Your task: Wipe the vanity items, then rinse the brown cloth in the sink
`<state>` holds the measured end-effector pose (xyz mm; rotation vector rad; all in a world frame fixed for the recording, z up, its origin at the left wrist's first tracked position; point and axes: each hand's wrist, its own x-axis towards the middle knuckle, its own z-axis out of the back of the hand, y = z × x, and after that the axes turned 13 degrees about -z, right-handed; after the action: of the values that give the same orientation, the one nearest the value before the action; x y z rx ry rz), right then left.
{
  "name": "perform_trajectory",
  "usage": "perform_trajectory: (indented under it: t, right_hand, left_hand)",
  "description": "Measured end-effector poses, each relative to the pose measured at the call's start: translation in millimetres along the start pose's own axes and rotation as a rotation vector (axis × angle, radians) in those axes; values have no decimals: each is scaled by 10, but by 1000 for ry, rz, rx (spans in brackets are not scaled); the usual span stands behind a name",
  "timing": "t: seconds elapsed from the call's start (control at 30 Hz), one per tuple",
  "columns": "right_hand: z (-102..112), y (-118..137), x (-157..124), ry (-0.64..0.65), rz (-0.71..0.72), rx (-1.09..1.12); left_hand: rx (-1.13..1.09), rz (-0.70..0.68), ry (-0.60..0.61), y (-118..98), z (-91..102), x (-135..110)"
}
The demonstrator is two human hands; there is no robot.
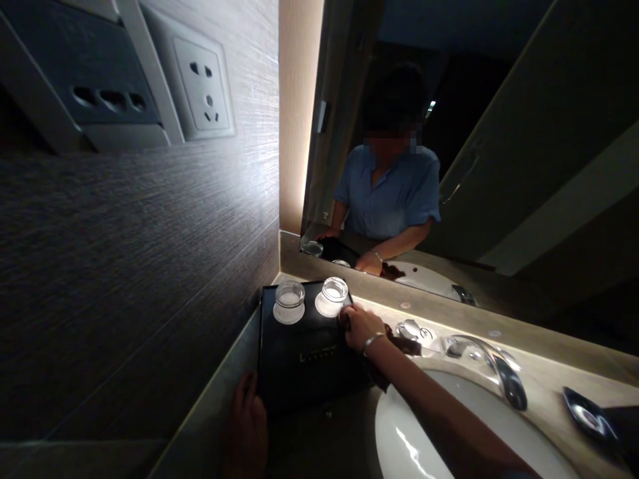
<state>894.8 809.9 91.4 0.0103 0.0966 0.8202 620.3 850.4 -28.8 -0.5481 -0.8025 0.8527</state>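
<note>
A flat black tray [284, 352] with small gold lettering lies in the corner of the counter. Two clear glasses [290, 294] stand on pale round coasters [289, 314] along its far side. My right hand [363, 326], a bracelet at the wrist, is at the tray's far right edge. Its fingers are closed on a crumpled dark brown cloth [407, 344], which spreads out under the wrist. In deep shadow at the tray's near left edge, my left hand [248, 416] has its fingers bent against the rim; its grip is only partly visible.
A white washbasin [399, 426] with a chrome faucet [492, 362] and a round knob [408, 329] lies to the right. Farther right is a dark dish [589, 412]. Wall sockets [204, 83] are at upper left. A large mirror [474, 133] behind the counter reflects a person in blue.
</note>
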Motion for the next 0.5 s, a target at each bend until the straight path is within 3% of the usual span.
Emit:
perform_trajectory:
  t: [0.07,0.17,0.3,0.33,0.4,0.43,0.5]
  right_hand:
    - [-19,6,12,-5,21,21]
    - [34,-118,-252,67,98,40]
    - [253,-513,-542,479,176,128]
    - [287,-582,-535,516,157,195]
    - [279,-628,-457,353,95,304]
    - [237,-605,-415,211,70,320]
    - [113,-515,-387,16,56,275]
  left_hand:
    - [40,18,-7,-22,-10,-4]
    - [154,-8,-49,-90,30,8]
    - [511,-85,-190,-373,118,87]
    - [580,-127,-240,-491,104,107]
    - [556,-352,-267,-768,-14,125]
    - [483,-491,-201,-913,-118,119]
    - [341,-645,69,-1175,-382,81]
